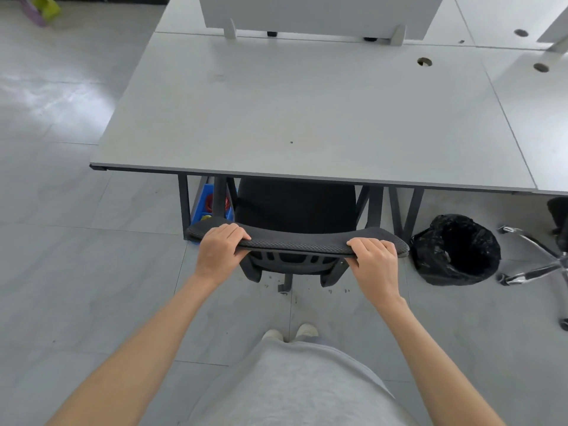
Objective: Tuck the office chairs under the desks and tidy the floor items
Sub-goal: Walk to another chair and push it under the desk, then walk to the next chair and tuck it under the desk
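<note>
Both hands, left hand [219, 249] and right hand [376, 265], are gripping the office chair [295, 238] backrest's top edge. Its seat is already sitting under the counter [276, 112], straight ahead.

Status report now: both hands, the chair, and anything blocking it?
Left hand and right hand grip chair backrest top. Seat partly under desk. Bin beside chair's right, apart from it.

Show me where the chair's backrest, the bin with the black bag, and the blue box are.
chair backrest [295, 242]: head view, top edge between the hands.
black-bagged bin [455, 250]: head view, bag's rim.
blue box [205, 201]: head view, side wall under the desk.
</note>
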`<act>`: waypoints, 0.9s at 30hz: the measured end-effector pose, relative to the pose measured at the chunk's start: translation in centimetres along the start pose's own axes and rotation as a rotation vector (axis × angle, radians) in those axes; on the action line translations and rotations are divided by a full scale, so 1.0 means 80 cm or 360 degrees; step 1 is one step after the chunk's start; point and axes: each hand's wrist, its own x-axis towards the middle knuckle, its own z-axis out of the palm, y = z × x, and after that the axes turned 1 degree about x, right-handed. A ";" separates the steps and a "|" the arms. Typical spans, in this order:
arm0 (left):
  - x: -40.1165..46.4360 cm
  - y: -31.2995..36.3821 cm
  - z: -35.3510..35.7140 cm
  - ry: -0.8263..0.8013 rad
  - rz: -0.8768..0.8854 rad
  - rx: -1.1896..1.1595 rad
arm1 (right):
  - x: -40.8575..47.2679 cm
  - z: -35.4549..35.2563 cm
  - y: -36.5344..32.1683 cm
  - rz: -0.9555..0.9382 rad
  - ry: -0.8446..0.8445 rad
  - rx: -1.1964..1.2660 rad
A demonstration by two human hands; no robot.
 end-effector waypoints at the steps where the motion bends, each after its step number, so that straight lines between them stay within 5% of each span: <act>1: -0.001 0.000 0.001 -0.0001 -0.0003 -0.0002 | 0.000 0.000 0.001 -0.0003 -0.0003 -0.0004; 15: -0.008 0.018 0.007 0.0018 -0.0099 -0.0038 | 0.003 0.000 0.020 -0.0057 -0.0009 -0.0010; 22: -0.019 0.021 -0.009 0.0029 -0.0099 -0.0256 | 0.012 -0.029 -0.007 0.0055 -0.0426 -0.0014; 27: -0.112 0.056 -0.046 0.0484 -0.0712 -0.0899 | 0.018 -0.058 -0.116 -0.0301 -0.0726 0.0720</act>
